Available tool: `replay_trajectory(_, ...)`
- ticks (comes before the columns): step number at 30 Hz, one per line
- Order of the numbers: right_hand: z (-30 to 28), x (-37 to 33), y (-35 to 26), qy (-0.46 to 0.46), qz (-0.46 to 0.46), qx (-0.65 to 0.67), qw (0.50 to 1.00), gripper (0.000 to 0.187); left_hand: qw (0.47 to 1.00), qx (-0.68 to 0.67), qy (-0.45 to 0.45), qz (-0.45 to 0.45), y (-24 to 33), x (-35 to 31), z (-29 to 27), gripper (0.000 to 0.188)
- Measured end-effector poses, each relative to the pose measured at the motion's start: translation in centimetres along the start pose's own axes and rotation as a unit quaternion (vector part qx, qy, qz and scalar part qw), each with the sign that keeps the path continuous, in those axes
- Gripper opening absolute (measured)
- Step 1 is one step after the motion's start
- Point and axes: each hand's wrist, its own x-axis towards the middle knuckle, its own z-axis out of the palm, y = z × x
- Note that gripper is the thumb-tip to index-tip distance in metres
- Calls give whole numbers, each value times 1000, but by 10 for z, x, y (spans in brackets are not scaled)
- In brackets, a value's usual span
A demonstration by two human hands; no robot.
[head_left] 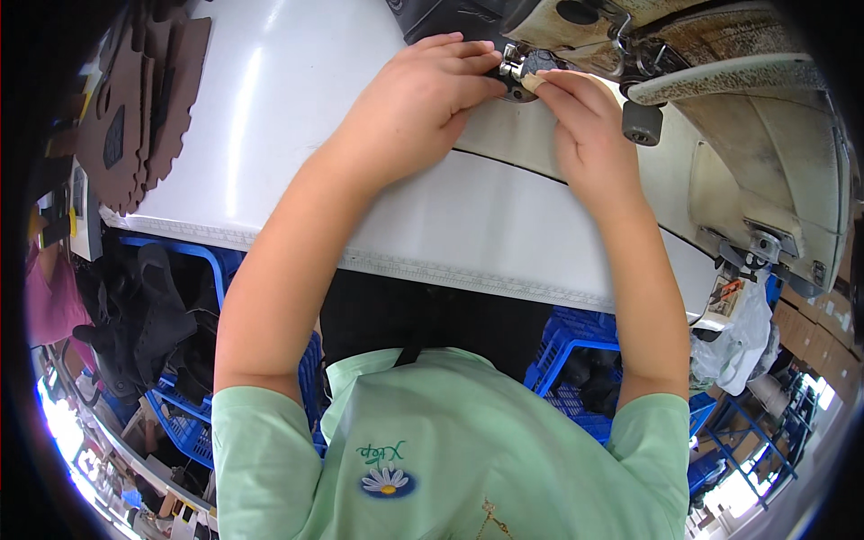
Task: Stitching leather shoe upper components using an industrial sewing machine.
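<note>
At the top middle, both my hands work at the metal presser foot [511, 65] of a sewing machine [765, 135]. My left hand [418, 103] lies to the left of the foot, its fingers stretched out toward it. To the right, my right hand [589, 121] has its fingers pressed together, tips close to the foot. A small beige bit [532, 82] shows at those fingertips; I cannot tell what it is. A dark grey patch [542, 60] sits just beyond them, partly hidden. Black material [454, 20] lies behind my left hand.
Brown notched sheets [171, 108] hang over the white table [279, 117] at the left, a dark patch on them. A ruler strip [450, 271] runs along the near edge. Blue crates [576, 337] stand below. A plastic bag [742, 346] hangs at the right.
</note>
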Motion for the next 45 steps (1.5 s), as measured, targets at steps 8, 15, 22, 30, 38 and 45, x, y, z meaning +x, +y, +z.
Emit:
replay_trajectory(8,4,-2,5,-3,-1,-7,1000,37,1000,21,9,9,1,0,1,36)
replay_trajectory(15,4,0,4,1,-9,-3,1000,39,1000,-4,2,2,-1,1,-1,33)
replay_trajectory(22,0,0,2,-12,-9,-10,1000,38,1000,-19,10,-7,-1,2,0,30)
replay_trajectory(30,0,2,2,-7,-2,1,1000,37,1000,-7,25,-8,-5,6,4,27)
replay_trajectory(38,1,2,2,-8,11,6,1000,39,999,23,39,-17,-3,5,6,27)
replay_trajectory(45,2,1,3,-8,22,27,999,38,998,40,38,-33,0,7,5,26)
